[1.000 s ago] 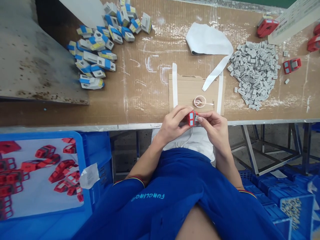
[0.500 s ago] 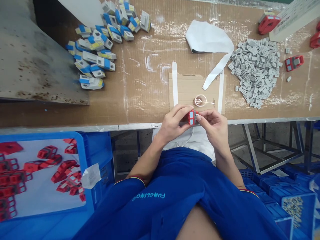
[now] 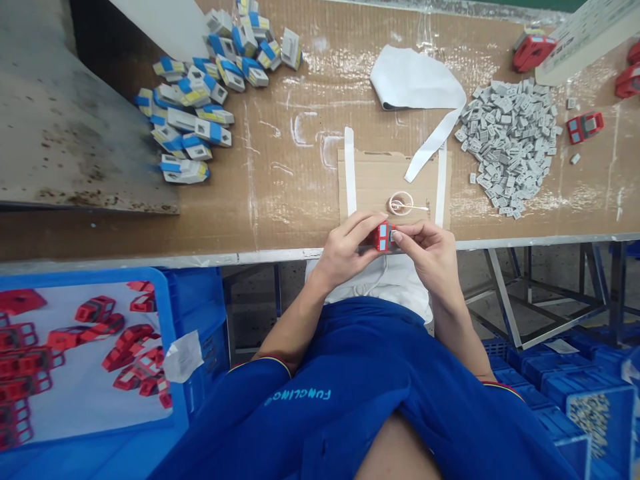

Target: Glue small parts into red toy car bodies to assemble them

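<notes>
My left hand (image 3: 345, 250) grips a red toy car (image 3: 382, 237) with light-blue windows and a grey section, just above the table's front edge. My right hand (image 3: 431, 257) is closed at the thumb and fingertips on a small grey plastic piece (image 3: 393, 235), which it presses against the grey part of the car. The fingertips partly cover the piece. Just beyond the hands, a small round cup (image 3: 401, 203) with a thin white stick (image 3: 415, 207) across it sits on a taped cardboard sheet (image 3: 370, 177).
A heap of small grey pieces (image 3: 510, 143) lies at right, near another red toy car (image 3: 585, 127). White-and-blue toy vehicles (image 3: 200, 127) pile up at back left. A white cloth strip (image 3: 417, 77) lies behind the cardboard. A blue crate (image 3: 165, 333) with red cars stands at lower left.
Both hands stay nearly in place with the red toy car. The right thumb and fingertips have shifted very slightly on the grey piece; the camera view has moved a little.
</notes>
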Tool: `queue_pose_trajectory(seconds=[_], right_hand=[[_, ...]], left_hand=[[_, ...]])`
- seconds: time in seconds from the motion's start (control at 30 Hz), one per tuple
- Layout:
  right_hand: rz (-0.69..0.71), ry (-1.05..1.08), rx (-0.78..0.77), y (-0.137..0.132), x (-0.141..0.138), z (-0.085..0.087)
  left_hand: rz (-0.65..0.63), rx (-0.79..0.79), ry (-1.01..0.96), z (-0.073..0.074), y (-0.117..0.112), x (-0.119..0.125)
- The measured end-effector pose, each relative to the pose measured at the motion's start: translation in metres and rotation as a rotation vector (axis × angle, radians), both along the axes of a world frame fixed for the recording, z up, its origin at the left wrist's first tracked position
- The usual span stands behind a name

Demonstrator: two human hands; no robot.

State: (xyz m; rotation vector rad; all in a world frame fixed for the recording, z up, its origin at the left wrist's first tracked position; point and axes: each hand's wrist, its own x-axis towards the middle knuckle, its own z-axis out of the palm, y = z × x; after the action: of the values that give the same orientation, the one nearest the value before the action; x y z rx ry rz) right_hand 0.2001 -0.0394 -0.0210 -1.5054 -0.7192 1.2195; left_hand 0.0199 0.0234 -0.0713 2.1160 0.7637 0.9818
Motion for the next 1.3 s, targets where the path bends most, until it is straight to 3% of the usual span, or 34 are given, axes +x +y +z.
queue_pose_trajectory(seconds=[0.27,0.57,0.9,1.17,1.3], right_hand=[[-0.095,-0.116,0.062,-0.005,-0.018,-0.008],[-0.213,-0.069,0.044,-0.006,-0.037,-0.012],[0.046,0.082,-0.090,-0.005,-0.006,-0.003],[0.269,0.044,-0.091,0.005,0.009,-0.002],[0.314,0.015,-0.086,0.006,0.007,-0.006]], left_hand=[[0.018,0.032,0.021,-0.003,-0.001,-0.002],[0.049,0.070,-0.003,-0.002,0.000,-0.003],[-0.012,0.008,-0.044,-0.002,0.002,-0.006],[-0.080,-0.042,0.034,0.000,0.003,-0.013],[-0.099,-0.046,-0.003,0.002,0.004,-0.013]])
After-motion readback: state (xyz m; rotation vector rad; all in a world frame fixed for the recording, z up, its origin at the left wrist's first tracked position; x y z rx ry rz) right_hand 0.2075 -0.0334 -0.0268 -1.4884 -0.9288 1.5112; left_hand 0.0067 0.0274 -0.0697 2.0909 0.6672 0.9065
